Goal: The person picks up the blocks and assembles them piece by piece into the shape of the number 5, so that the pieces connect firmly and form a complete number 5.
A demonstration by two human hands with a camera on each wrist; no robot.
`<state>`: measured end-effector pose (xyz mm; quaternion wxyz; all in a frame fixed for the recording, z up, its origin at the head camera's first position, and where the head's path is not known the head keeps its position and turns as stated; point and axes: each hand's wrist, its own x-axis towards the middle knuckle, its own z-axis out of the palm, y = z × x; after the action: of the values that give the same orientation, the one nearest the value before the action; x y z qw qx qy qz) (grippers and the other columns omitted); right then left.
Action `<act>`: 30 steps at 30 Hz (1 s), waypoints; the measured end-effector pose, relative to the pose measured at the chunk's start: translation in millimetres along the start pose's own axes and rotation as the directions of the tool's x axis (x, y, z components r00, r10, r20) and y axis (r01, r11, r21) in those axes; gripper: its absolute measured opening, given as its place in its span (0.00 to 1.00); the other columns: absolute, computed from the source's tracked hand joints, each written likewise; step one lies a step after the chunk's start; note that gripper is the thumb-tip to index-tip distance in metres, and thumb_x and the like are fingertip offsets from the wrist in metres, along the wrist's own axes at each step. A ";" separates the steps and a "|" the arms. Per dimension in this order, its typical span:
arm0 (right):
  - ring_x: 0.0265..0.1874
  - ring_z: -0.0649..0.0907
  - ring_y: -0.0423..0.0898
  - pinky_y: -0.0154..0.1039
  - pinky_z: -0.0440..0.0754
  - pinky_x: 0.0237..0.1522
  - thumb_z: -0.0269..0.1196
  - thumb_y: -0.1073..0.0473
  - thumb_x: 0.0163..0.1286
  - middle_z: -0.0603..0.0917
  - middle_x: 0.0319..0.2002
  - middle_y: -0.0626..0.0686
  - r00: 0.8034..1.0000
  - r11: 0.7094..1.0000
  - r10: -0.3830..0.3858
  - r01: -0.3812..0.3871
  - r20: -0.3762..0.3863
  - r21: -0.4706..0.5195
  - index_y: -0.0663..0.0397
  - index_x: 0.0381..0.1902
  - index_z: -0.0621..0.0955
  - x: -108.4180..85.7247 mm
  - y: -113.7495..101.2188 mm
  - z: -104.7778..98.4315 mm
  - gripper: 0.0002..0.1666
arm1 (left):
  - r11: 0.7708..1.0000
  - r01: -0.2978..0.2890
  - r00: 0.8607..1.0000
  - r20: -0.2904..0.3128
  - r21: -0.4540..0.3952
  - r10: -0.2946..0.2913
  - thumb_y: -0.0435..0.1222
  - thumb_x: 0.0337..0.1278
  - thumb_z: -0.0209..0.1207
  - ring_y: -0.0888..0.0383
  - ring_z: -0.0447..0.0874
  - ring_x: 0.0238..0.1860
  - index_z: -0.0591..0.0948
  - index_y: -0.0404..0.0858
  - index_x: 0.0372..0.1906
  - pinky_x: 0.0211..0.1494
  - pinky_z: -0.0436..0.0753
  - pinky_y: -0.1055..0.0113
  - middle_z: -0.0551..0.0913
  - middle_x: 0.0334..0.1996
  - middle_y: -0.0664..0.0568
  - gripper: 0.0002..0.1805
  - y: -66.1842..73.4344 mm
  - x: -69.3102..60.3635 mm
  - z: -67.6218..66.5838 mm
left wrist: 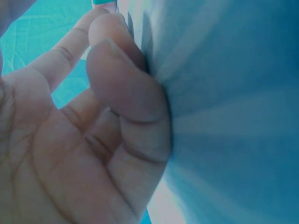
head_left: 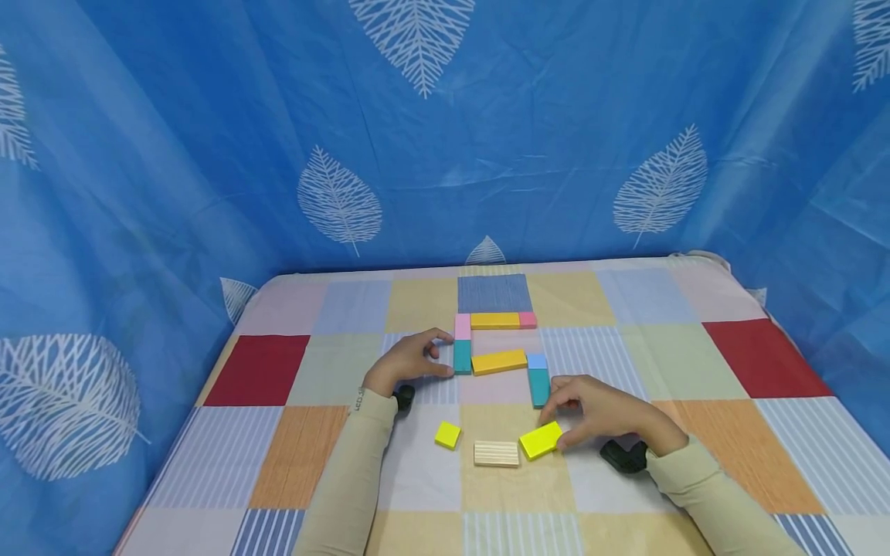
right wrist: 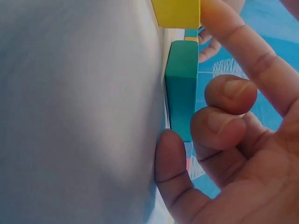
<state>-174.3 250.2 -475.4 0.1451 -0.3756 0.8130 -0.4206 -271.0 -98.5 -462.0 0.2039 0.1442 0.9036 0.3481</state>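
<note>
My right hand [head_left: 598, 405] pinches a bright yellow block [head_left: 541, 440] between thumb and finger, low over the cloth. In the right wrist view, this yellow block [right wrist: 177, 11] shows at the top, with a teal block [right wrist: 182, 88] beside the curled other fingers. My left hand [head_left: 410, 359] has its thumb and index fingertip at the left side of another teal block [head_left: 462, 357]; nothing is gripped. Only a sliver of teal shows in the left wrist view, past the fingers of the left hand [left wrist: 93, 116].
Behind lie a pink block [head_left: 462, 326], an orange block [head_left: 495, 320] and a small pink cube [head_left: 528, 320]. Another orange block [head_left: 499, 362] slants toward a small blue block [head_left: 537, 361]. Nearer are a yellow square block [head_left: 448, 435] and a ridged wooden block [head_left: 496, 454].
</note>
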 end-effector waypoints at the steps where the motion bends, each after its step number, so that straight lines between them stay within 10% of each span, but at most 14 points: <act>1: 0.31 0.72 0.47 0.35 0.71 0.35 0.84 0.58 0.59 0.80 0.35 0.44 1.000 1.000 0.004 -0.004 0.003 -0.007 0.49 0.43 0.93 0.0 -1.0 0.2 0.14 | 1.000 0.000 1.000 -0.001 -0.002 0.000 0.38 0.60 0.79 0.53 0.72 0.38 0.81 0.44 0.69 0.41 0.73 0.64 0.78 0.40 0.50 0.33 -0.1 0.3 -0.1; 30: 0.35 0.72 0.37 0.36 0.75 0.39 0.80 0.59 0.65 0.80 0.39 0.40 0.998 0.994 0.044 -0.048 -0.038 -0.095 0.49 0.44 0.89 5.5 -9.9 6.1 0.12 | 1.000 0.005 1.000 -0.002 -0.018 -0.006 0.37 0.59 0.79 0.53 0.73 0.39 0.81 0.44 0.68 0.42 0.73 0.64 0.77 0.39 0.50 0.32 -2.5 1.6 0.9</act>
<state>-169.8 239.1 -470.8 0.1219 -0.3556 0.8432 -0.3844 -272.3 -99.2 -464.8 0.2053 0.1395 0.9009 0.3560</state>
